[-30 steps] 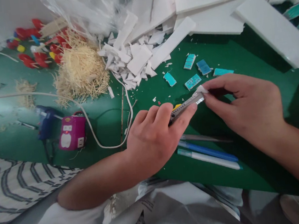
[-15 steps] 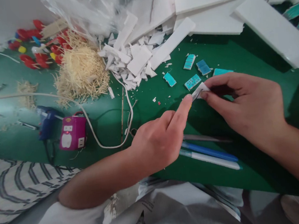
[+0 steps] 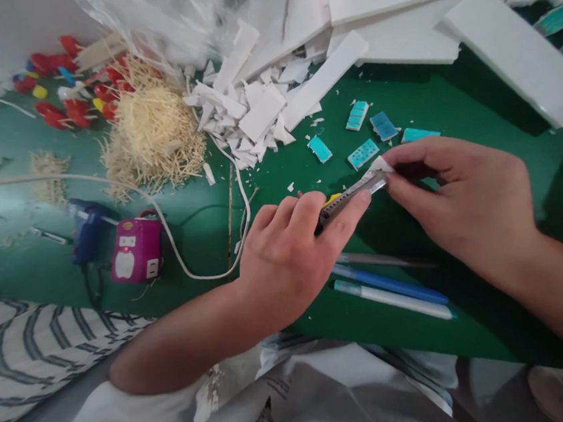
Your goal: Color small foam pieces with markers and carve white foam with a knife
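Note:
My left hand (image 3: pixel 286 257) is closed round a utility knife (image 3: pixel 348 202), its metal end pointing right with the thumb laid along it. The knife's tip meets a small white foam piece (image 3: pixel 382 165), which my right hand (image 3: pixel 471 198) pinches between thumb and fingers. Most of that piece is hidden by the fingertips. Just beyond the hands lie several small painted foam pieces: one with dots (image 3: pixel 363 154), one with stripes (image 3: pixel 357 116), one in darker blue (image 3: pixel 383 126) and a plain turquoise one (image 3: pixel 320 149).
Below my hands lie a blue pen (image 3: pixel 394 284) and a white marker (image 3: pixel 396 301). White foam scraps (image 3: pixel 255 106) and foam boards (image 3: pixel 393 31) cover the back. Leftward are a straw-coloured shred heap (image 3: pixel 155 133), a glue gun (image 3: pixel 87 228), a purple box (image 3: pixel 136 251) and a white cable (image 3: pixel 173 254).
My left hand has turned, its thumb now lying along the utility knife, so more of the knife shows. My right hand stays almost still with the foam piece.

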